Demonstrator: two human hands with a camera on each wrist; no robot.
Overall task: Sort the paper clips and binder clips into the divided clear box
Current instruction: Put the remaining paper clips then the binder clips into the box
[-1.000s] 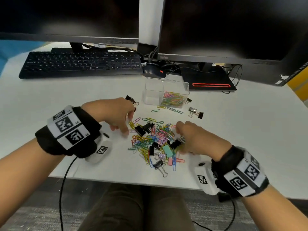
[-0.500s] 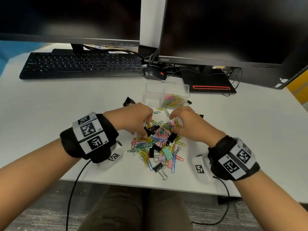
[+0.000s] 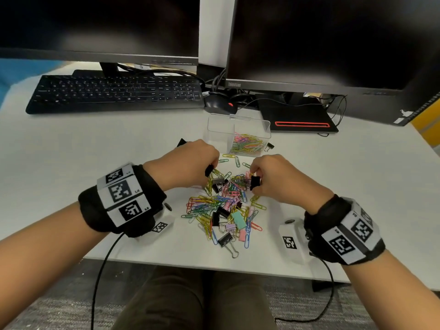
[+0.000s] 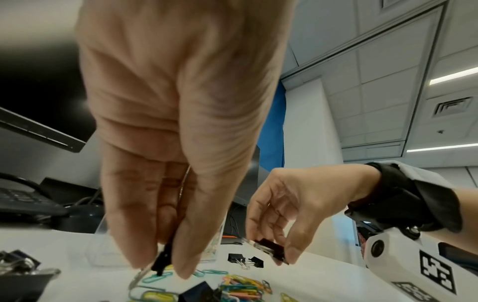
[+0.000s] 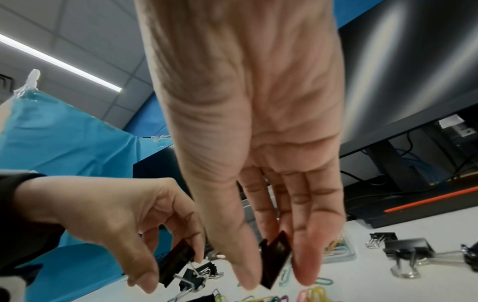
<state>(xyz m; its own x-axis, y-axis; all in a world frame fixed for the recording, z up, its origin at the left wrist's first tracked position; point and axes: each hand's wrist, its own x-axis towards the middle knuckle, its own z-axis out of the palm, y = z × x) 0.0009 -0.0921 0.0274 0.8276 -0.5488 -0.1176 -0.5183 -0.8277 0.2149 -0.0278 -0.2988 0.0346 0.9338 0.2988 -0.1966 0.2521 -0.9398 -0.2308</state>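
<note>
Black binder clip point(image 3: 255, 182) in right hand point(image 3: 281, 177)

A: Approach to the divided clear box point(image 3: 220, 129) from the near side: partly blocked. The left hand point(image 3: 188, 163) and right hand point(image 3: 281, 177) hover over the far end of the clip pile point(image 3: 226, 208), and only a narrow gap shows between them.

B: Sides of the box?

A: Bare white desk point(image 3: 107, 158) to its left, open. On its right a small black binder clip point(image 3: 269, 146) lies just beside the wall.

B: Behind it?

A: Crowded: mouse point(image 3: 220, 107), cables, a black monitor base point(image 3: 300, 117), and a keyboard point(image 3: 116, 92) further left.
</note>
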